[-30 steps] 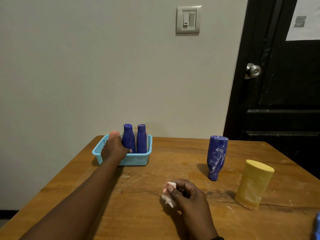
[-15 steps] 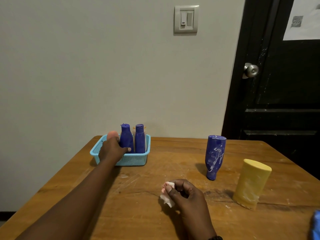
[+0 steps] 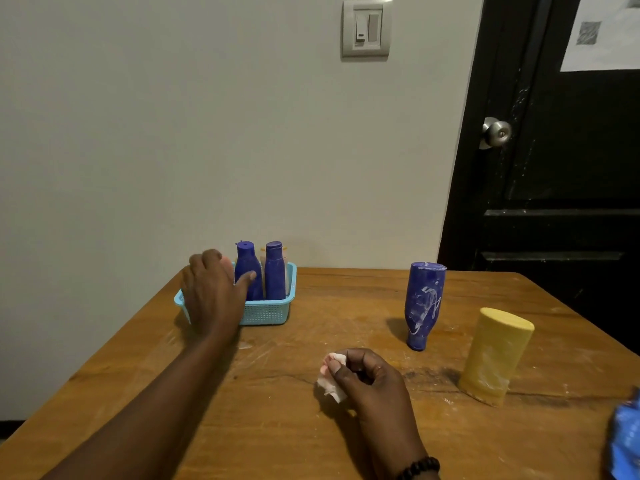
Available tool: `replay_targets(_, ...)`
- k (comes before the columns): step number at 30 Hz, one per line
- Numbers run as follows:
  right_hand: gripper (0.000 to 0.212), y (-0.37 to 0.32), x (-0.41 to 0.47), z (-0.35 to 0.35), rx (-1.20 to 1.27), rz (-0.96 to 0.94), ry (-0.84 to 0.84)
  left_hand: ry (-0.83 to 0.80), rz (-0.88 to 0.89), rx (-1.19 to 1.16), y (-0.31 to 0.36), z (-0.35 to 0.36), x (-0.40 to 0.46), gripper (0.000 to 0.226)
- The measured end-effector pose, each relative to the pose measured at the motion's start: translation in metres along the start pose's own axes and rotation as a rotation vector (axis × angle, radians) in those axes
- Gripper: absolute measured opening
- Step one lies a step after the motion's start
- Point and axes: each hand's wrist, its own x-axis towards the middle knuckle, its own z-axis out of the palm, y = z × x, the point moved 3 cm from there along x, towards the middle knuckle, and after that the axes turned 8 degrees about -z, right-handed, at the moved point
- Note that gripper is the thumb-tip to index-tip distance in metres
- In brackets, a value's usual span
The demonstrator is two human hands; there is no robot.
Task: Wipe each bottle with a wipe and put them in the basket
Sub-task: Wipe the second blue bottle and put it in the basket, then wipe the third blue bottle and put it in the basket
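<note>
We see a light blue basket (image 3: pixel 266 311) at the back of the table with two dark blue bottles (image 3: pixel 261 271) standing up in it. Another dark blue bottle (image 3: pixel 424 303) stands upside down, and a yellow bottle (image 3: pixel 493 358) leans nearby. A small crumpled white wipe (image 3: pixel 330 382) sits in front.

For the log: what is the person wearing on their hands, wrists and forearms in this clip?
Both forearms are bare, with no sleeves in view. The left hand shows no glove, ring or watch. The right hand is also ungloved; a bracelet of dark round beads sits on its wrist at the bottom edge of the view. No other markings show.
</note>
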Motion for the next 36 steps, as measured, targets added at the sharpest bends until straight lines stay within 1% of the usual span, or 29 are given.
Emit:
replay_targets(1, 0.007, -0.001, 0.000, 0.000, 0.021, 0.009, 0.011, 0.127, 0.092, -0.066, 0.007, -0.010, -0.014, 0.050)
replay_targets(2, 0.007, -0.001, 0.001, -0.001, 0.049, 0.017, 0.024, 0.201, 0.187, -0.166, 0.016, -0.019, -0.030, 0.044)
replay_targets(3, 0.007, -0.001, 0.002, -0.001, 0.078, 0.020, 0.041, 0.197, 0.271, -0.264, 0.025, -0.023, -0.043, 0.037)
replay_targets(4, 0.007, 0.000, 0.002, -0.003, 0.100, 0.014, 0.067, 0.139, 0.345, -0.351, 0.034, -0.024, -0.053, 0.032)
replay_targets(5, 0.008, 0.001, 0.004, -0.006, 0.112, -0.002, 0.098, 0.045, 0.409, -0.422, 0.044, -0.021, -0.062, 0.027)
replay_targets(7, 0.011, 0.004, 0.006, -0.013, 0.132, -0.035, 0.169, -0.188, 0.507, -0.522, 0.069, -0.011, -0.074, 0.022)
replay_targets(9, 0.012, 0.008, 0.008, -0.019, 0.171, -0.028, 0.227, -0.442, 0.520, -0.557, 0.096, 0.002, -0.083, 0.028)
replay_targets(11, 0.012, 0.012, 0.009, -0.023, 0.205, -0.010, 0.268, -0.649, 0.483, -0.550, 0.121, 0.016, -0.093, 0.045)
replay_targets(13, 0.010, 0.016, 0.011, -0.025, 0.185, -0.001, 0.284, -0.783, 0.452, -0.499, 0.143, 0.028, -0.103, 0.062)
replay_targets(15, 0.008, 0.017, 0.012, -0.024, 0.162, 0.007, 0.272, -0.859, 0.435, -0.437, 0.160, 0.042, -0.112, 0.078)
replay_targets(16, 0.007, 0.017, 0.012, -0.023, 0.159, 0.008, 0.261, -0.893, 0.420, -0.412, 0.165, 0.050, -0.115, 0.082)
replay_targets(18, 0.010, 0.017, 0.013, -0.024, 0.140, 0.002, 0.242, -0.945, 0.366, -0.397, 0.169, 0.064, -0.121, 0.084)
replay_targets(22, 0.014, 0.019, 0.015, -0.026, 0.135, 0.025, 0.252, -0.984, 0.294, -0.452, 0.175, 0.080, -0.129, 0.075)
replay_targets(26, 0.010, 0.027, 0.018, -0.026, 0.129, 0.045, 0.296, -0.939, 0.329, -0.463, 0.178, 0.085, -0.123, 0.046)
replay_targets(28, 0.011, 0.029, 0.017, -0.025, 0.151, 0.046, 0.309, -0.919, 0.323, -0.498, 0.176, 0.081, -0.118, 0.037)
replay_targets(32, 0.015, 0.026, 0.017, -0.026, 0.177, 0.026, 0.326, -0.874, 0.150, -0.785, 0.165, 0.053, -0.103, 0.027)
replay_targets(34, 0.014, 0.024, 0.017, -0.026, 0.129, -0.019, 0.320, -0.806, 0.069, -0.911, 0.151, 0.033, -0.096, 0.025)
replay_targets(36, 0.012, 0.023, 0.017, -0.026, 0.104, -0.033, 0.316, -0.725, 0.004, -0.987, 0.130, 0.009, -0.090, 0.023)
